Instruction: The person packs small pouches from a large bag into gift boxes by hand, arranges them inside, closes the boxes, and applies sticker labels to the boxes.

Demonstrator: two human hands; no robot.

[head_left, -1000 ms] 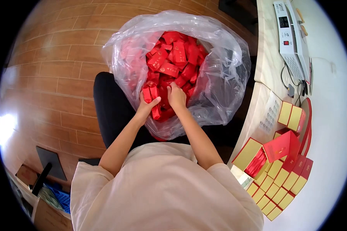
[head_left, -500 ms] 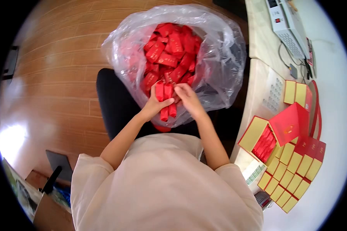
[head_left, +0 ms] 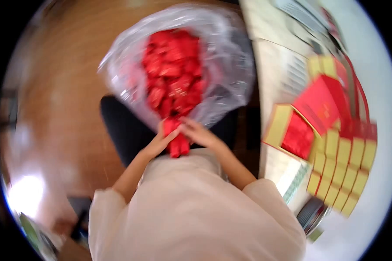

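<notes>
Small red wrapped packets (head_left: 178,147), lined up side by side, are held just in front of my shirt. My left hand (head_left: 160,140) is closed around their left side, thumb across the top. On the other side my right hand (head_left: 199,132) presses its fingertips against the bunch near its upper end; motion blur softens the fingers. Beyond both hands, a large clear plastic bag (head_left: 224,82) stands open with a heap of loose red packets (head_left: 172,65) in it. How many packets I hold is too blurred to count.
To the right, a pale table (head_left: 272,65) carries an open red and gold box (head_left: 278,126) filled with red packets. Several gold and red boxes (head_left: 342,174) stand stacked beside it. A grey-white device (head_left: 302,13) with cables sits at the far end. Wooden floor (head_left: 69,108) lies left.
My hands have drawn the held packets back toward my body, away from the bag's opening. The whole view has shifted and blurred as my head turned.
</notes>
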